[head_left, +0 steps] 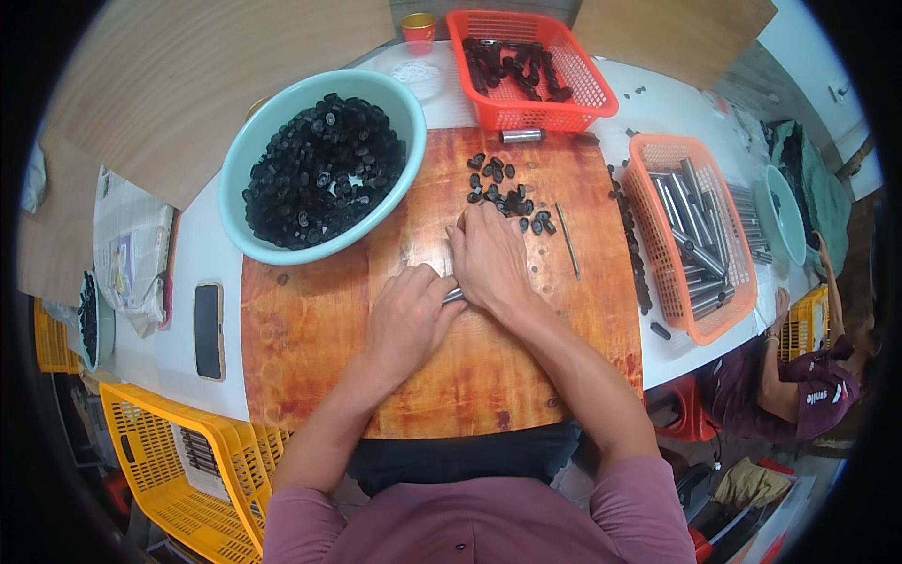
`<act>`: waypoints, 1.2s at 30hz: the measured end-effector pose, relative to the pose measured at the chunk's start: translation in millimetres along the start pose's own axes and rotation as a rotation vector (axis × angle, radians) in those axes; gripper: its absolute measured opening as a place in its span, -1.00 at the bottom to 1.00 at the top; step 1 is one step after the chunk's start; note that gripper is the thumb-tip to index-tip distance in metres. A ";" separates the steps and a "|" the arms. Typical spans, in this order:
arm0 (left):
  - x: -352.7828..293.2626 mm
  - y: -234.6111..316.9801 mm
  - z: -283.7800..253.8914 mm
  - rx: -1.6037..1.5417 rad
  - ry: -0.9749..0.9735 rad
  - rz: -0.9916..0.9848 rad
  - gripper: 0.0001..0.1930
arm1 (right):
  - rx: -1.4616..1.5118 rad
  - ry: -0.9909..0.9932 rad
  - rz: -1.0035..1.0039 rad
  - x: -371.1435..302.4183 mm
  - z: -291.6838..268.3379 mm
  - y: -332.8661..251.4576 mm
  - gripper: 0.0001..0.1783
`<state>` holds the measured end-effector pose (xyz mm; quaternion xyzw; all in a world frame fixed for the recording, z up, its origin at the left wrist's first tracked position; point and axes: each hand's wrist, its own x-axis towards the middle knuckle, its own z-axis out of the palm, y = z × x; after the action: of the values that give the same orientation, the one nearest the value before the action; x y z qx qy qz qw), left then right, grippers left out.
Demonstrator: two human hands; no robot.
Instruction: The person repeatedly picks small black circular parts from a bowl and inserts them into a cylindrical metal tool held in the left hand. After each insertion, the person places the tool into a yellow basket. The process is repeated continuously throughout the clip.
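Observation:
A short stretch of a shiny metal tube (453, 295) shows between my two hands, low over the wooden board (329, 357). My left hand (406, 315) is closed around it. Against the tube's other side rests my right hand (490, 252), its fingers curled down; whatever they grip is hidden beneath them. Just beyond its knuckles lie several small oval black plastic pieces (512, 202), loose on the board. To their right is a thin metal rod (567, 241).
A pale green basin (231, 202) full of black pieces stands left. A red basket (601, 94) with dark parts is at the back, a metal tube (522, 136) before it. An orange basket (648, 254) holds metal tubes. A phone (209, 331) lies left; another person (799, 395) sits right.

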<state>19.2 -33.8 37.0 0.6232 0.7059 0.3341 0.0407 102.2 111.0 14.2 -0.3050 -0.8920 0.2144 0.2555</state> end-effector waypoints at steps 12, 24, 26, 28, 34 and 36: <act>-4.2 -1.5 0.5 -0.027 -0.017 0.011 -0.72 | 0.000 -0.079 0.077 -4.5 -3.0 -5.5 -0.78; -3.4 -6.6 -0.7 0.021 -0.004 0.033 -0.75 | 0.075 -0.006 0.123 5.6 1.9 -1.9 -0.79; -2.3 -6.4 -0.1 0.032 0.008 0.039 -0.76 | 0.038 -0.003 0.116 5.7 1.4 -3.8 -0.81; -2.1 -4.0 -1.9 0.049 0.010 0.043 -0.76 | -0.012 -0.020 0.114 5.4 -1.4 -7.3 -0.82; -3.6 -6.0 -0.1 0.009 -0.028 0.010 -0.74 | -0.031 -0.066 0.122 3.5 -2.5 -9.4 -0.83; -1.8 -7.3 -1.1 -0.016 -0.054 0.009 -0.73 | -0.032 -0.058 0.120 0.8 -1.8 -7.6 -0.85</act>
<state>12.8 -35.9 33.4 0.6348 0.6990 0.3231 0.0632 99.4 106.5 19.9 -0.3557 -0.8825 0.2237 0.2114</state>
